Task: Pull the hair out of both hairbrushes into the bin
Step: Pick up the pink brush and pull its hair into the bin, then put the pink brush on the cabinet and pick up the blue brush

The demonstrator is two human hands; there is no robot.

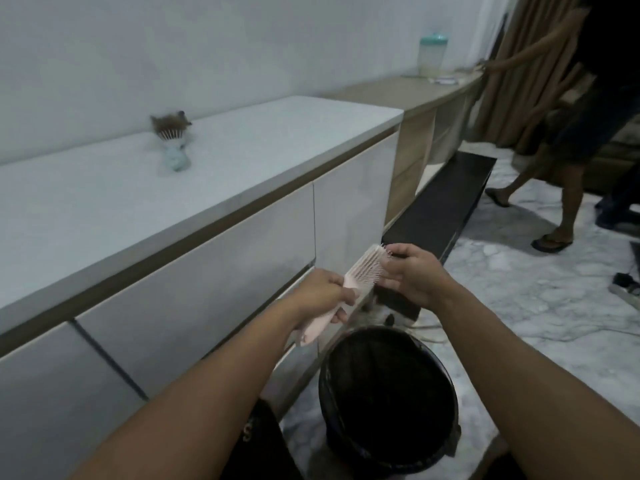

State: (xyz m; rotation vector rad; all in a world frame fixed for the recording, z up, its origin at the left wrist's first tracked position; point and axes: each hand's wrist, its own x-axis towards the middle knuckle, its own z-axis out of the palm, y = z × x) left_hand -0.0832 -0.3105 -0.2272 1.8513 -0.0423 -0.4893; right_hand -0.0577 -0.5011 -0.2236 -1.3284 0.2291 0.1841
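Note:
My left hand (323,294) grips the handle of a pink hairbrush (363,270) held slanted above a black bin (337,410) lined with a dark bag on the floor. My right hand (412,273) is at the brush's bristled head, fingers pinched against the bristles; whether hair sits between them I cannot tell. A second, pale blue hairbrush (173,143) lies on the white cabinet top (104,202) by the wall, its head packed with a brown clump of hair.
The long white cabinet runs along my left, with a wooden shelf unit (426,133) beyond it carrying a teal-lidded jar (432,55). Another person's legs in sandals (550,202) stand on the marble floor at the right, near a cable and power strip (625,292).

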